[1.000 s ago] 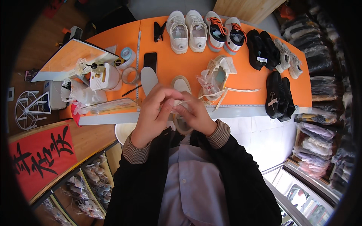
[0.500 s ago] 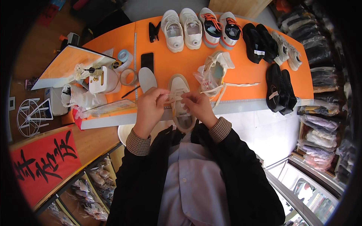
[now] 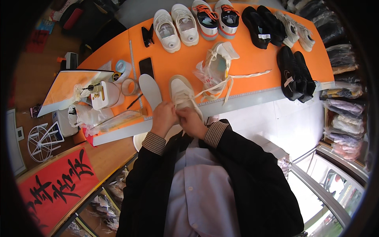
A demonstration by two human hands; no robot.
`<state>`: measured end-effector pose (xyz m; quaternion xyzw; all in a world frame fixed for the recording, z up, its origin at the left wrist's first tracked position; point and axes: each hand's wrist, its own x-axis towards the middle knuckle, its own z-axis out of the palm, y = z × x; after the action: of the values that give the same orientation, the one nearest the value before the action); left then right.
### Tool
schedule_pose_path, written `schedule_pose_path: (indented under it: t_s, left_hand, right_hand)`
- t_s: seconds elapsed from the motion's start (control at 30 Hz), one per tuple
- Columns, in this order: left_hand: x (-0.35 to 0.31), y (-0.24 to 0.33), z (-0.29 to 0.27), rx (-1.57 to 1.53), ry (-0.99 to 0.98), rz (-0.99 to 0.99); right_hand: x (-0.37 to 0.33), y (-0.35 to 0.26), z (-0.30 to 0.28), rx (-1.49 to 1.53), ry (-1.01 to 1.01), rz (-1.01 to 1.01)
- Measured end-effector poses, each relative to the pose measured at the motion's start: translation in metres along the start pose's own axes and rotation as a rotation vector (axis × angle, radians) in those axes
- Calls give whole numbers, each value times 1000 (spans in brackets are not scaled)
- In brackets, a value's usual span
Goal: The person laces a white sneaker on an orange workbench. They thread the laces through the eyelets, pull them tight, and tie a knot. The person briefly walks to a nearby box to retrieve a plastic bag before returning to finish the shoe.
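A cream sneaker lies toe-away at the table's near edge, its heel end hanging toward me. Over its opening my left hand and my right hand meet, both closed with fingertips pinched together on a shoelace, which they mostly hide. Right of it stands a second cream sneaker, its tongue pulled up, with clear plastic at its side and long loose laces trailing over the table. A pale grey insole rests just left of the first sneaker.
On the orange table stand white sneakers, orange-laced sneakers and several black shoes. To the left are a black phone, a tape roll, a stapler, a white box and a mirror.
My hands have come closer together and nearer my body, from over the laces to the shoe's opening. A lace strand now stretches right from the shoe. The whole view has shifted and turned slightly.
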<state>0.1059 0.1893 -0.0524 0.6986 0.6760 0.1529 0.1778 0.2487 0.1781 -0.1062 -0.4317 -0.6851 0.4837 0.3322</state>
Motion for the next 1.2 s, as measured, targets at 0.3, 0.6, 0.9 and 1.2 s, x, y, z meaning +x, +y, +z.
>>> schedule_pose_path:
  t_s: [0.3, 0.6, 0.9, 1.2]
  left_hand:
    - [4, 6, 3, 120, -43, -29]
    - [-1, 14, -11, 197, 169, 107]
    - [-4, 12, -21, 81, 180, 60]
    - [-1, 57, -77, -292, 548, 21]
  right_hand:
    - [-9, -3, 0, -67, -80, 58]
    - [-2, -2, 4, 57, 47, 44]
    - [4, -4, 2, 89, 93, 32]
    - [2, -15, -14, 117, 85, 83]
